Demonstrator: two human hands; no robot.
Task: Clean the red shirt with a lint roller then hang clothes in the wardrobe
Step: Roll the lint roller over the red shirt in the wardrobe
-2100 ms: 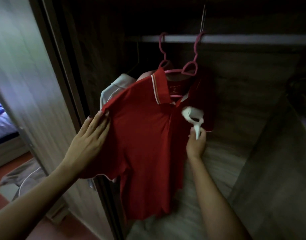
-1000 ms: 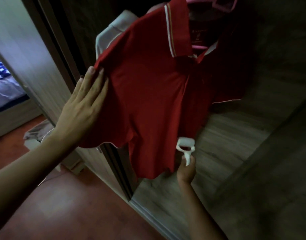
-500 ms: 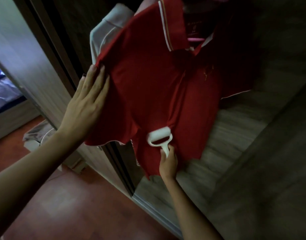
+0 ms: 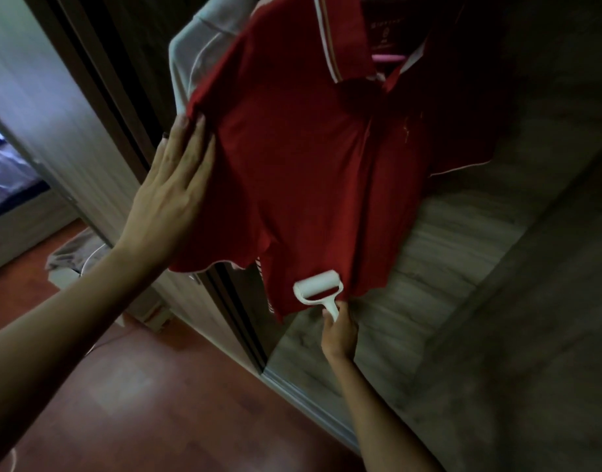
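A red polo shirt (image 4: 310,158) with a white-striped collar hangs on a pink hanger (image 4: 388,57) inside the wardrobe. My left hand (image 4: 172,199) lies flat against the shirt's left sleeve, fingers together and pointing up, holding the fabric taut. My right hand (image 4: 338,332) grips the handle of a white lint roller (image 4: 318,289). The roller head rests on the shirt's lower hem, near the bottom edge. The hanger's hook and the wardrobe rail are out of view above.
A white garment (image 4: 197,46) hangs behind the red shirt at the left. The wardrobe's dark door frame (image 4: 129,114) stands just left of the shirt. The wooden wardrobe floor (image 4: 446,267) lies below. A bed (image 4: 7,175) and red room floor (image 4: 156,386) lie at left.
My right hand has drawn the lint roller down the shirt front from the chest to the hem, then shifted it slightly lower and left. My left hand stays on the sleeve.
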